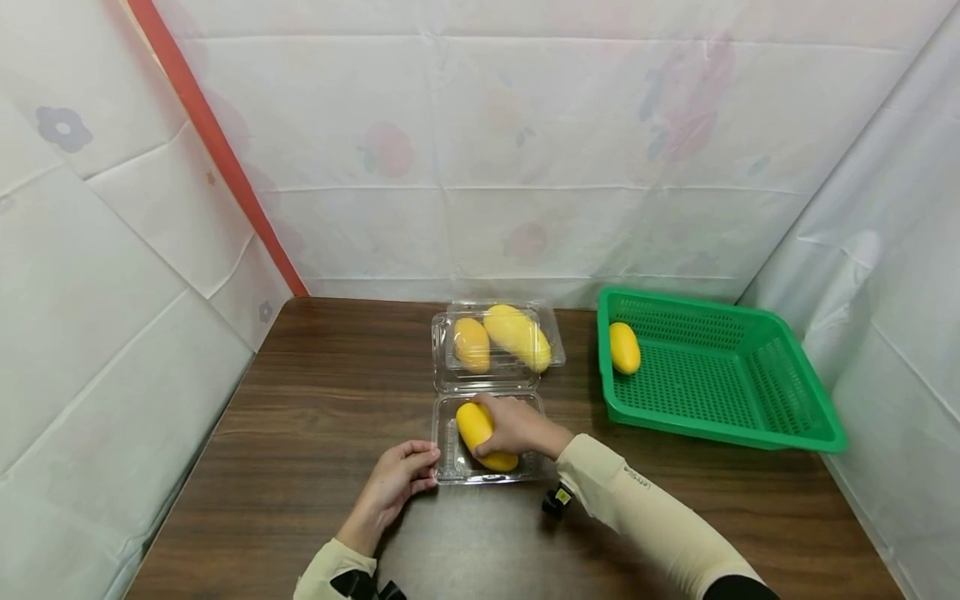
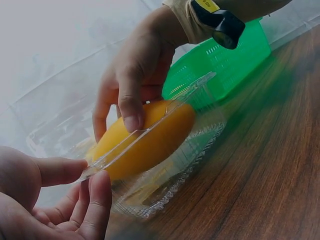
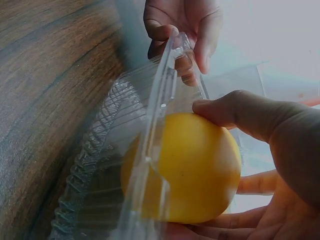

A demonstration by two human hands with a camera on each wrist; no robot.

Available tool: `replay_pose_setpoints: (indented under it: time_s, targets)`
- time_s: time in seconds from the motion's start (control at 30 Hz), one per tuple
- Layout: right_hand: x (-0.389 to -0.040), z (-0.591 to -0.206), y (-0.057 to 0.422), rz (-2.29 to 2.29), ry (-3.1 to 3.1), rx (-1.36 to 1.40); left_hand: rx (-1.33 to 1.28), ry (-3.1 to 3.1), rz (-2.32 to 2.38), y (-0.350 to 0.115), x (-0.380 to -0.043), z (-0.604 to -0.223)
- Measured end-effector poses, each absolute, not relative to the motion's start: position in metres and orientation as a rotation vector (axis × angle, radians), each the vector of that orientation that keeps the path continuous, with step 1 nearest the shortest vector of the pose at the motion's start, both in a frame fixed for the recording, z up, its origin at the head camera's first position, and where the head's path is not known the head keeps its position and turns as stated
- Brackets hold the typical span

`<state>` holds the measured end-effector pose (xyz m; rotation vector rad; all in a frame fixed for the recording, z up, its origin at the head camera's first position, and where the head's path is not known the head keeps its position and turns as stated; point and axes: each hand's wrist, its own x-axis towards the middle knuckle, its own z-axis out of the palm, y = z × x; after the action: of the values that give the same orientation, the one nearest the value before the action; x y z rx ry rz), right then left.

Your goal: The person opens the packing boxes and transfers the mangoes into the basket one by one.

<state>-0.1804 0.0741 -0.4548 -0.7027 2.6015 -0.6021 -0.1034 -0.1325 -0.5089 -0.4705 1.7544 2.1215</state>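
Note:
My right hand (image 1: 519, 423) grips a yellow mango (image 1: 477, 427), with the thumb on the near side and the fingers over the far side. The mango lies tilted inside the base of an open clear plastic clamshell box (image 1: 491, 480). On the box's left rim, my left hand (image 1: 401, 479) pinches the edge between thumb and fingers, plain in the left wrist view. In the right wrist view the mango (image 3: 195, 167) fills the right palm, partly seen through the clear wall. The mango's underside is hidden.
The box's raised lid (image 1: 442, 379) leans back toward another clear box (image 1: 557, 346). Yellow mangoes (image 1: 471, 344) show there through the plastic. At the right stands a green perforated basket (image 1: 720, 432) with one mango (image 1: 625, 348) at its left side. White sheeting (image 1: 480, 233) borders the wooden table (image 1: 315, 417).

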Motion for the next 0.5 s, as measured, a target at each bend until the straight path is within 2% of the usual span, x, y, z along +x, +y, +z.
replay_pose_setpoints:
  time_s: [0.5]
  targets:
    - [-0.1813,-0.4448,0.0789,-0.570,2.589,-0.716,-0.426,1.713,2.159,-0.1317,-0.1029,-0.5120]
